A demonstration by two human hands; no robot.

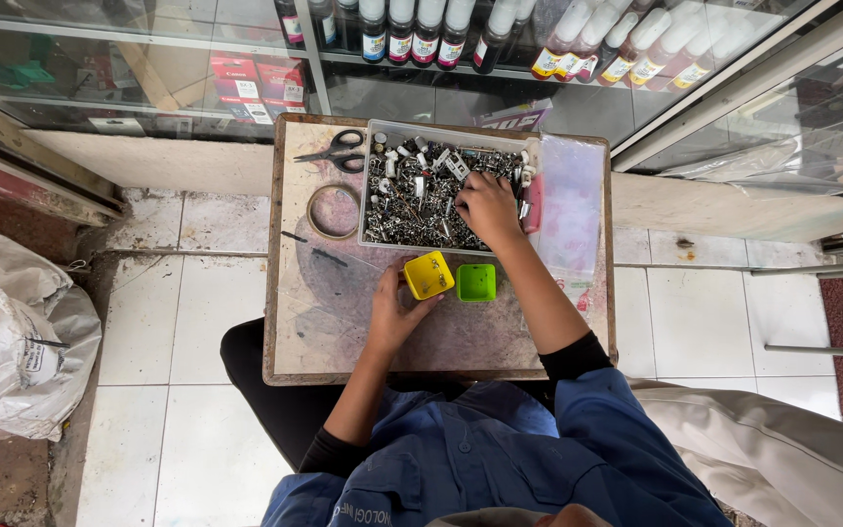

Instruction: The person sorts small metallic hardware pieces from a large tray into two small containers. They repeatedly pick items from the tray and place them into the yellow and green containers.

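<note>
My right hand point(488, 207) reaches into a clear plastic tray point(375, 146) full of small metal parts point(412, 200), fingers curled down among them; whether it holds one is hidden. My left hand point(394, 314) rests on a small worn table point(343, 332), its fingers against a little yellow square cup point(428, 275). A green square cup point(476, 282) stands right beside the yellow one, just below the tray.
Black scissors point(336, 151) and a tape ring point(332, 211) lie on the table's left part. A clear plastic bag point(572, 210) lies at its right. A glass cabinet with ink bottles point(421, 29) stands behind. A white sack point(17, 327) sits on the floor at left.
</note>
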